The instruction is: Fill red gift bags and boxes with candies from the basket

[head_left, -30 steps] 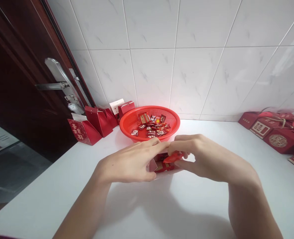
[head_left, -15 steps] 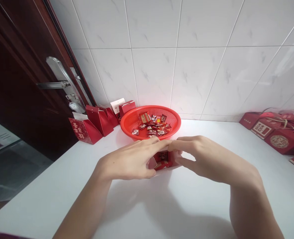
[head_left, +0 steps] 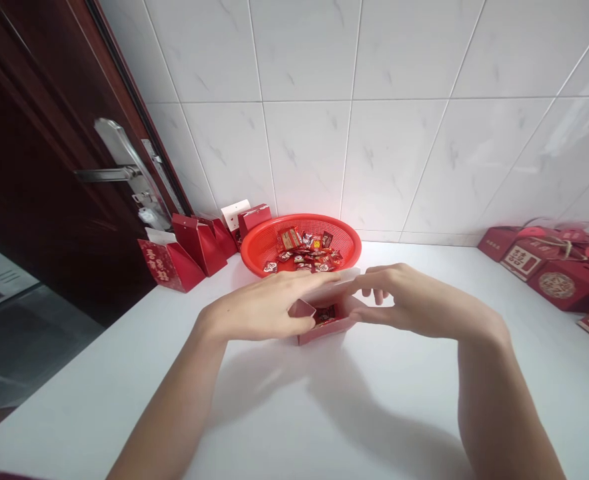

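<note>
In the head view, the left hand [head_left: 262,308] is part open, its fingers reaching along the far side of a small red box [head_left: 324,332] and its thumb at the near left corner. It has hold of the box at that end, with a side flap [head_left: 302,309] standing between thumb and fingers. The right hand [head_left: 419,300] is also part open: the thumb lies at the box's right side, the index finger reaches toward the raised pale flap [head_left: 348,275] at the far edge, and the other fingers are bent. Whether it grips the card or merely touches it cannot be determined.

The red box sits directly between the two hands, its top open. Small wrapped items [head_left: 325,314] show inside; their number is not discernible.

Just beyond the hands stands a red perforated basket [head_left: 256,248], containing assorted wrapped sweets [head_left: 304,256]; its near rim is partly hidden by the left hand. Beyond and to the left of the left hand, several upright red cartons [head_left: 202,245] are grouped near the basket. Well to the right of the right hand lies a cluster of red decorated boxes [head_left: 557,283]. All rest on a white table [head_left: 399,420], with a tiled wall [head_left: 399,53] behind and a dark door [head_left: 34,167] at far left.
</note>
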The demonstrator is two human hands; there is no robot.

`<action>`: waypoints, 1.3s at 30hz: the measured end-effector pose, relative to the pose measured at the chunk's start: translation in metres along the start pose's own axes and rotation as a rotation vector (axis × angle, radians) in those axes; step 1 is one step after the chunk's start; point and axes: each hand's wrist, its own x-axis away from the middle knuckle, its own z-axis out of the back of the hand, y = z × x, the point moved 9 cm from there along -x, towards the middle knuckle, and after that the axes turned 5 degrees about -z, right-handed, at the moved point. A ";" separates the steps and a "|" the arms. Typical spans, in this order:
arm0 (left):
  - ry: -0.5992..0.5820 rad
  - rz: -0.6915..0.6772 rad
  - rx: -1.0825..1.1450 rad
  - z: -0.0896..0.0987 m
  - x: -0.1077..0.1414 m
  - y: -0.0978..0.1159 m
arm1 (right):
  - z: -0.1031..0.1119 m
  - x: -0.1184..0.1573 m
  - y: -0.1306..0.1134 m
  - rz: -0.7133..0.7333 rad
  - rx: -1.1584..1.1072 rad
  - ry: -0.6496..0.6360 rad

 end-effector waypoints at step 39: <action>0.451 -0.030 0.241 0.030 -0.030 -0.076 | -0.011 -0.060 0.067 0.025 -0.411 0.129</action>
